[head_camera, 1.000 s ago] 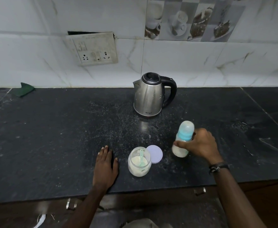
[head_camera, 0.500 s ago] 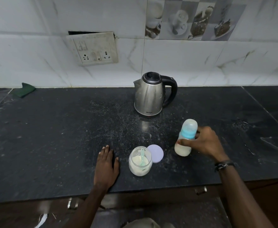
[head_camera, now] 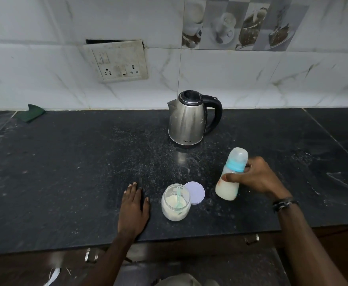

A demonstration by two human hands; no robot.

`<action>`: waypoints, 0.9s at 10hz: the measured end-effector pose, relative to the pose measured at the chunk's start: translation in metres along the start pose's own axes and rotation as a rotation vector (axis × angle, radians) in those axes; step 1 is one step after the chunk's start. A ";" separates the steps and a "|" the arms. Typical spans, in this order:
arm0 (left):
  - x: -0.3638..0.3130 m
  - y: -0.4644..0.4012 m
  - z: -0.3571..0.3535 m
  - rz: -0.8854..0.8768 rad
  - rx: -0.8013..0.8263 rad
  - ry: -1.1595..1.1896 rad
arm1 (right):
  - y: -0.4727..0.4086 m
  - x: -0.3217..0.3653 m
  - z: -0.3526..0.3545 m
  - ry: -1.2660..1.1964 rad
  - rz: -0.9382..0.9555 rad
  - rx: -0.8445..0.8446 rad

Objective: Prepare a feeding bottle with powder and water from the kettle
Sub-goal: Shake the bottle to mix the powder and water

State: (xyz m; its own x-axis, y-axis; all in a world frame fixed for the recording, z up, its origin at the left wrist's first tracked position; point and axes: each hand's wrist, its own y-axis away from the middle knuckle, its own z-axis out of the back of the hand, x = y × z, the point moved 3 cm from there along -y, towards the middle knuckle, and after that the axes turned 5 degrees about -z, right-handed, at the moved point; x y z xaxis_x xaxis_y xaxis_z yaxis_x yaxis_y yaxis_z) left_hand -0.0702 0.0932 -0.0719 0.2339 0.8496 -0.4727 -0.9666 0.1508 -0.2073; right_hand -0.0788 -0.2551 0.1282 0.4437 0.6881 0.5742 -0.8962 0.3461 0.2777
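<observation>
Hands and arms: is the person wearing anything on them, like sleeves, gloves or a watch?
No gloves and no sleeves in view: both forearms are bare. The right hand has a dark band at its wrist, which looks like layered bracelets or a strap; it is too blurry to tell whether it is a watch. The left hand and its wrist wear nothing, and no rings show.

small brand word on kettle [head_camera: 186, 122] base front, possibly "MILTON", blurred

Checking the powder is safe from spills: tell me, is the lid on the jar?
No, the lid lies flat on the counter beside the open jar.
</observation>
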 end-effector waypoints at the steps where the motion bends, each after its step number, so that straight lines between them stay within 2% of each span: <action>1: -0.001 0.000 0.001 0.000 -0.005 0.001 | -0.002 0.000 0.003 0.144 0.001 -0.115; 2: -0.001 0.000 0.002 -0.003 -0.005 -0.006 | -0.005 -0.001 0.005 0.019 -0.005 0.012; 3: -0.002 0.000 0.002 -0.002 -0.007 -0.008 | -0.007 -0.005 0.005 0.228 -0.031 0.002; 4: -0.002 0.000 0.001 -0.002 0.000 -0.007 | -0.008 -0.005 0.005 0.249 0.002 -0.043; 5: -0.002 0.000 0.002 0.001 0.006 -0.009 | -0.004 -0.004 0.005 0.261 -0.034 0.010; 6: -0.002 0.000 0.002 0.004 0.007 -0.011 | -0.003 -0.007 0.005 0.376 -0.065 -0.015; 7: 0.000 -0.001 0.002 0.003 0.003 -0.008 | -0.002 -0.006 -0.003 0.091 -0.017 0.113; 8: -0.001 -0.001 0.000 0.009 0.015 -0.019 | -0.009 -0.009 -0.002 0.105 -0.052 -0.050; 9: 0.000 0.000 0.001 0.008 0.006 -0.008 | -0.007 -0.006 -0.010 0.019 -0.006 0.034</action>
State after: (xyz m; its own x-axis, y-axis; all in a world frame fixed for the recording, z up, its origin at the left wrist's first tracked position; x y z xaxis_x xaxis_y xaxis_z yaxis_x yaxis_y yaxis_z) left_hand -0.0703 0.0939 -0.0714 0.2256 0.8550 -0.4670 -0.9690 0.1472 -0.1985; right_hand -0.0752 -0.2548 0.1152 0.4485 0.6985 0.5576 -0.8932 0.3281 0.3074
